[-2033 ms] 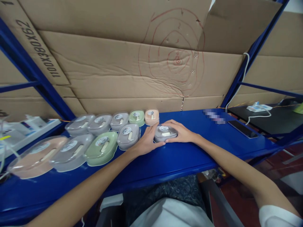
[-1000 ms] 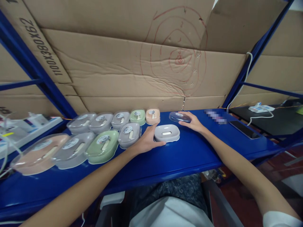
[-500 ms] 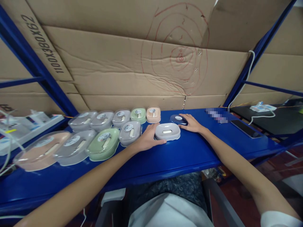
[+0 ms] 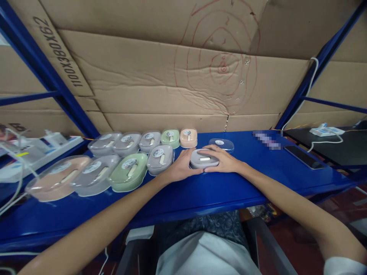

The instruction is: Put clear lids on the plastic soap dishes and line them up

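Before brown cardboard, a blue tabletop bears the gray container.

Cardboard wall (red rings drawn on it), phone lying flat, black tabletop

The grey box is rounded and oblong, level with its top up, a pale pill-shaped piece set lengthwise in the middle; its sides are partly hidden. The lid, transparent, with a round white sticker toward one end, is off, lying flat on the blue table just behind the box, to the right.
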The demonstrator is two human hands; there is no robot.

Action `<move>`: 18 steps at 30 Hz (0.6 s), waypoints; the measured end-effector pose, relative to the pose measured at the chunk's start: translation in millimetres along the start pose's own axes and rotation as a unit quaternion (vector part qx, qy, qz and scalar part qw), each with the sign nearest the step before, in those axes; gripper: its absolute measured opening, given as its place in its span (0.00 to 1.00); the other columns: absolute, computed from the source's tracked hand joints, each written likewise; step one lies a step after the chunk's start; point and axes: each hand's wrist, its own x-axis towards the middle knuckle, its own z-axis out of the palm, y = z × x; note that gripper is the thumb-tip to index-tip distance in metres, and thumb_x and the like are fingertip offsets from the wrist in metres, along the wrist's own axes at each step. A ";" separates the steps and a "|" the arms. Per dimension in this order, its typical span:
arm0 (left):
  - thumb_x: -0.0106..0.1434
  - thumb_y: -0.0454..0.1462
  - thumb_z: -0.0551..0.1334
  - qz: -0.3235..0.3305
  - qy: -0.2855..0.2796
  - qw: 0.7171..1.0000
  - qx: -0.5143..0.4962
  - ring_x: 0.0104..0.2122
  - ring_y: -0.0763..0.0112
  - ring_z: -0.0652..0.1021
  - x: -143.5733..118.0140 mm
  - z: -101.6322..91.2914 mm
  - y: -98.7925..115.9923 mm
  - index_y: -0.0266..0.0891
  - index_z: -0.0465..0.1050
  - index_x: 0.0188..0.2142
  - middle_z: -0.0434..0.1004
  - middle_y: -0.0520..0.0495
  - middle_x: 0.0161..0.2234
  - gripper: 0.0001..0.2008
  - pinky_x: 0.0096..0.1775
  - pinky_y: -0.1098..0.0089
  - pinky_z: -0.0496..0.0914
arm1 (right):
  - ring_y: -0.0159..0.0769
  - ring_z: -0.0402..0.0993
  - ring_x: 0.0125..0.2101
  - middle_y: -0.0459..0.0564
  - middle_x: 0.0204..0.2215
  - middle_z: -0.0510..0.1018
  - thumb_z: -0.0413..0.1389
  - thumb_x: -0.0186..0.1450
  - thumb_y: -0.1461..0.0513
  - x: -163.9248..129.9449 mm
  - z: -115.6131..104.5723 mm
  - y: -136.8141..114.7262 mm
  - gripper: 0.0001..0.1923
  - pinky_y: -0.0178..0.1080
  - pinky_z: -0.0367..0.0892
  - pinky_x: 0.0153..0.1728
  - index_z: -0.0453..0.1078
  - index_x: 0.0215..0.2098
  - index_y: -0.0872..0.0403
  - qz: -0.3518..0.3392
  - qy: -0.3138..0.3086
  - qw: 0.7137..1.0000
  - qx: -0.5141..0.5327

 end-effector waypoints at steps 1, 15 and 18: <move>0.57 0.52 0.75 -0.003 0.000 1.000 0.004 0.65 0.37 0.70 0.1 0.0 0.6 0.42 0.67 0.67 0.72 0.36 0.65 0.42 0.65 0.42 0.65 | 0.54 0.71 0.63 0.58 0.64 0.72 0.66 0.66 0.42 0.1 2.4 1.7 0.39 0.60 0.68 0.64 0.67 0.71 0.42 0.006 -0.008 1.000 -0.004; 0.54 0.51 0.78 -0.021 0.005 0.999 -0.027 0.65 0.39 0.70 2.4 0.1 0.0 0.41 0.60 0.69 0.69 0.34 0.65 0.49 0.65 0.41 0.65 | 0.50 0.78 0.55 0.54 0.52 0.83 0.63 0.67 0.40 6.4 0.0 18.2 0.27 0.58 0.70 0.62 0.80 0.54 0.46 0.091 0.136 0.974 0.158; 0.52 0.53 0.78 -0.056 -0.003 0.998 -0.010 0.66 0.37 0.69 2.6 0.5 -0.4 0.38 0.63 0.65 0.70 0.32 0.63 0.48 0.65 0.41 0.65 | 0.54 0.82 0.50 0.54 0.45 0.86 0.58 0.66 0.33 8.2 -13.0 26.7 0.34 0.58 0.76 0.55 0.81 0.50 0.50 0.196 0.233 0.914 0.269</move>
